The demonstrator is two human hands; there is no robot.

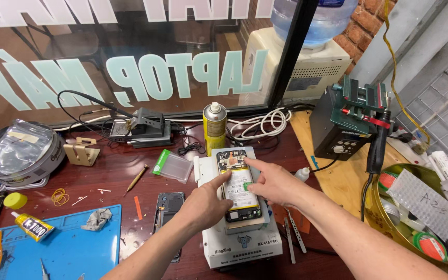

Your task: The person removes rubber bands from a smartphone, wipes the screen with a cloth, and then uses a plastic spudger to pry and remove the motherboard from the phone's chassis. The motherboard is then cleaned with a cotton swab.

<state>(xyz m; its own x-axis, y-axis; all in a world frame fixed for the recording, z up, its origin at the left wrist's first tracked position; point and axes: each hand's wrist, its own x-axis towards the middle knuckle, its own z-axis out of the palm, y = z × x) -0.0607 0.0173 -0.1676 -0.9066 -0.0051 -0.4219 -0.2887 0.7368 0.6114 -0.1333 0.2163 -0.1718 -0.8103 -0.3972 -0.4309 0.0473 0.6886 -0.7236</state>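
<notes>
I am at a dark reddish-brown wooden counter (115,173) set against a glass shop window (130,57) that carries large pale-green and white lettering, seen mirrored from inside. To the right the room shows a red brick wall (372,21), a cream water dispenser with a blue bottle (307,57) and a white wire grid panel (442,103).

A yellow spray can with a white cap (214,127) stands upright just behind the white heating platform (239,233). A small yellow glue tube with a black label (33,226) lies on the blue silicone work mat (68,249) at the lower left, beside a crumpled grey wipe (97,219). A clear plastic pouch with a green strip (172,166) lies flat, left of the platform. A silver antistatic bag (16,148) rests on a round grey tin at the far left.

The opened smartphone with its back cover off (239,184) lies on top of the platform, its battery and circuit boards exposed. My left hand (203,205) has a loose, unclenched grip, with the index finger pressing the phone's left edge. My right hand (276,184) is likewise grasping nothing, its index fingertip touching the phone's upper part.

A black rework station (338,127) sits on a pale plywood board (338,176) to the right, near a round brass-coloured bowl (390,228) of tape rolls. Metal tweezers (296,233) lie just right of the platform.
</notes>
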